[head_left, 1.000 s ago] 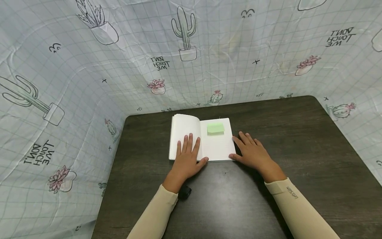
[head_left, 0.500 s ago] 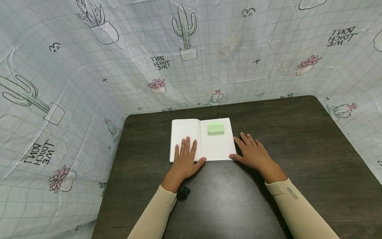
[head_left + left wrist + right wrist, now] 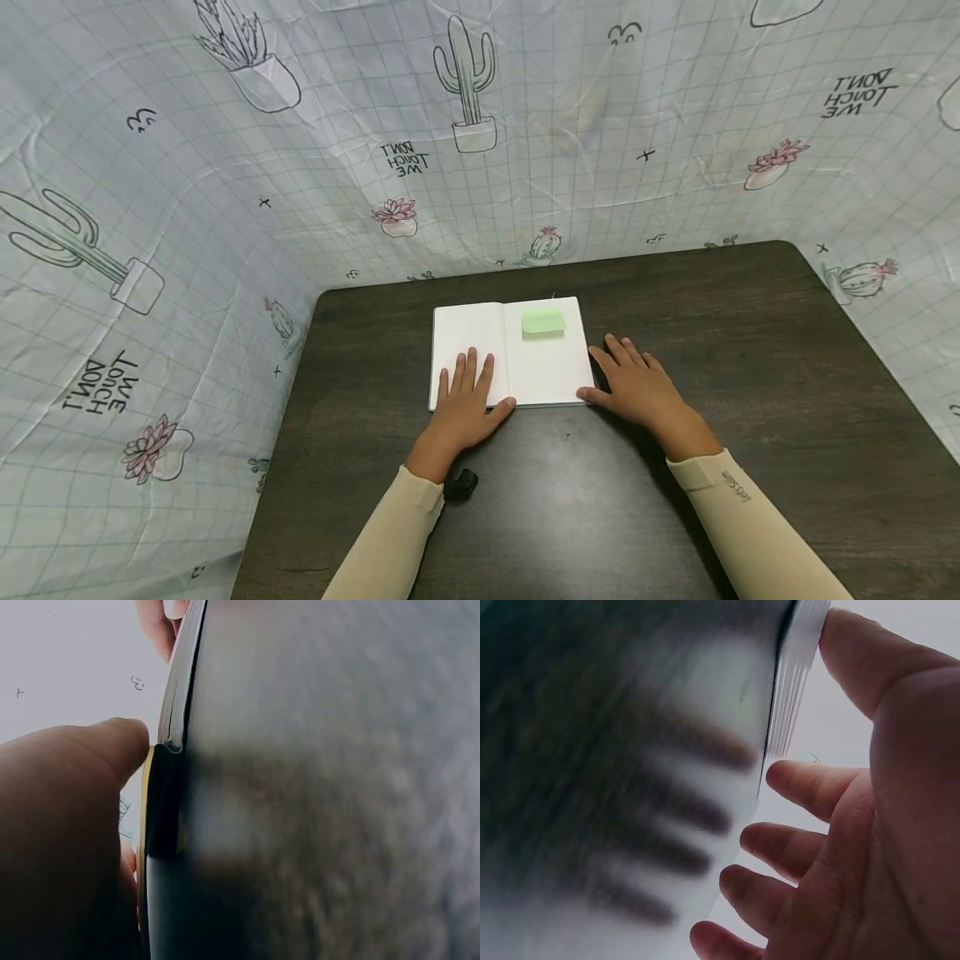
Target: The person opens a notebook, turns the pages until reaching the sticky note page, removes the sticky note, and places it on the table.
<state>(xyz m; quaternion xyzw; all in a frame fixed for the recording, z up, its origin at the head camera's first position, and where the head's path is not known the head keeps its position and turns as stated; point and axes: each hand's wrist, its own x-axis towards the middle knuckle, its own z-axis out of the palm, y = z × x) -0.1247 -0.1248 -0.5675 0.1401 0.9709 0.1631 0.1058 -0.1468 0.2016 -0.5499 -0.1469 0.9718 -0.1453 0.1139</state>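
An open notebook (image 3: 551, 367) with blank white pages lies flat on the dark table. On the upper part of its right page sits a pale green sticky note (image 3: 543, 322). My left hand (image 3: 459, 414) rests with spread, straight fingers on the lower left page, the thumb near the bottom edge by the spine. My right hand (image 3: 637, 392) lies at the notebook's right side, its thumb touching the lower right corner and its fingers on or just over the table. In the right wrist view, the page stack (image 3: 799, 682) shows its edge beside the thumb.
The dark wood table (image 3: 787, 375) extends around the notebook on all sides. A light curtain (image 3: 570, 125) printed with cacti hangs behind and at both sides. A small black device (image 3: 461, 485) is at the left wrist.
The left page, raised and curved a second ago, now lies flatter. My left hand has slid slightly down and left over it. The right hand has barely moved.
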